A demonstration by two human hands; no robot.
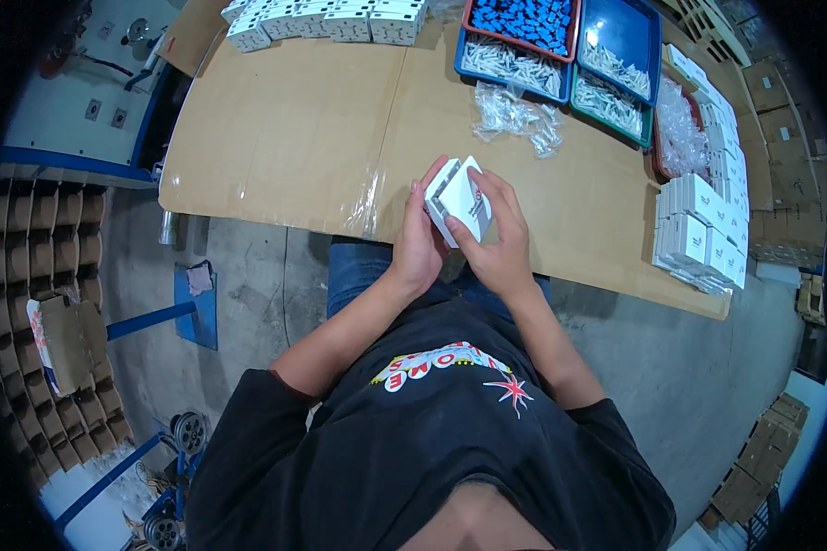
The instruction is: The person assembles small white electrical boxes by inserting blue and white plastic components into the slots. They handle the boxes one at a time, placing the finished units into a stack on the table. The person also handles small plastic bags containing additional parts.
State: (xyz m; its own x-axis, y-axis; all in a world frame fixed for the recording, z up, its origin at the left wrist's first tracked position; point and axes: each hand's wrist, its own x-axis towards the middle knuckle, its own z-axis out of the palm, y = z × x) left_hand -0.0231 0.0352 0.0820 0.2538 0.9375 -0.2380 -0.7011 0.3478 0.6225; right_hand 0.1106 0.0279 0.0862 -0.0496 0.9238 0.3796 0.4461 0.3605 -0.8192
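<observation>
two hands (420, 241) (498, 243) hold one white box (459, 200).

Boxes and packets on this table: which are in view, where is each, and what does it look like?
Small box: white, held in both hands, left hand, right hand.
Box row: white, table's far edge.
Box stacks: white, right edge.
Clear bags: crumpled, beside the trays.

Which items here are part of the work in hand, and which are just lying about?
In hand:
small white box, held by left hand and right hand

Lying about:
stacked white boxes
trays of white parts
clear plastic bags
cardboard-covered table
</observation>
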